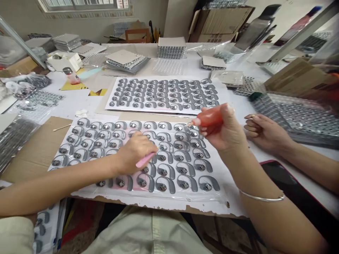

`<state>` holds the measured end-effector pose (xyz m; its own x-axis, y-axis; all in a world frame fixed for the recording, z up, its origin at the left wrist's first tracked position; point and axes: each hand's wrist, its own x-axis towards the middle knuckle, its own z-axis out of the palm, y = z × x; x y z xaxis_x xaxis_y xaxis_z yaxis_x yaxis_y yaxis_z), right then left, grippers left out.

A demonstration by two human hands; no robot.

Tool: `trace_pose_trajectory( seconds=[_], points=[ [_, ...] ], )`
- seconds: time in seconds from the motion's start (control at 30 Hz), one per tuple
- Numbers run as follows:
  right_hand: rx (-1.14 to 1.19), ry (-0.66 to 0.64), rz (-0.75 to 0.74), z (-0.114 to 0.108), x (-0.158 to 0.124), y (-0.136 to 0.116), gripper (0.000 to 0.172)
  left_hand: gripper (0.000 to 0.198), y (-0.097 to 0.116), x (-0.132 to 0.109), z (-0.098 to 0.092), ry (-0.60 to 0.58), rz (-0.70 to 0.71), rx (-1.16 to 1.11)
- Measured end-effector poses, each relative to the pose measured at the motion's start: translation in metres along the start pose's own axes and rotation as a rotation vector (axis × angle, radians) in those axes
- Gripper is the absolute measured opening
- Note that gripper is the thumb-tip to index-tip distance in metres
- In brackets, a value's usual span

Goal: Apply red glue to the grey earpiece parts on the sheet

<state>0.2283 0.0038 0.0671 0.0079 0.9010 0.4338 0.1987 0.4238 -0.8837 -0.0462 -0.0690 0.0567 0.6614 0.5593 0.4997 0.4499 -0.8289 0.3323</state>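
Note:
My left hand [136, 151] is closed around a pink stick [146, 160] and hovers over the middle of the nearer white sheet [217, 201]. Rows of grey hook-shaped pieces [162, 185], like ear-hook earphone parts with shiny round faceted centres, lie on that sheet. Over the sheet's right side, my right hand [229, 132] grips a red squeeze bottle [212, 116], its nozzle pointing left towards the pieces. My left hand and arm cover some of the rows.
Behind lies a second sheet [109, 106] of similar pieces. Another person's hand [267, 134] rests at the right, near a dark phone-like object [286, 180]. A cotton swab [62, 127] and cardboard [31, 151] are at left. Stacked trays [172, 49] and a small bottle [71, 76] stand farther back.

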Motion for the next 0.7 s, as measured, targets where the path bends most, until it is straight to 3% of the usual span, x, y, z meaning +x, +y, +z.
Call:
trace_pose_trajectory(
  seconds=[0.07,0.13,0.3,0.43,0.7],
  points=[
    [0.205,-0.072,0.175,0.012,-0.016,-0.003,0.049,0.013,-0.003,0.0,0.014,0.012,0.108,0.048],
    [0.247,-0.049,0.235,0.018,-0.03,-0.006,0.04,0.01,-0.005,-0.001,0.02,0.05,0.188,0.092],
    [-0.005,0.047,0.051,0.027,-0.048,-0.017,0.025,0.009,-0.008,-0.001,0.024,0.098,0.23,0.124],
    [-0.184,0.073,-0.126,0.035,-0.051,-0.022,0.024,0.009,-0.005,0.003,0.025,0.085,0.237,0.19],
    [-0.245,0.016,-0.289,0.045,-0.055,-0.016,0.021,0.025,0.001,-0.002,0.036,0.056,0.312,0.313]
  ],
)
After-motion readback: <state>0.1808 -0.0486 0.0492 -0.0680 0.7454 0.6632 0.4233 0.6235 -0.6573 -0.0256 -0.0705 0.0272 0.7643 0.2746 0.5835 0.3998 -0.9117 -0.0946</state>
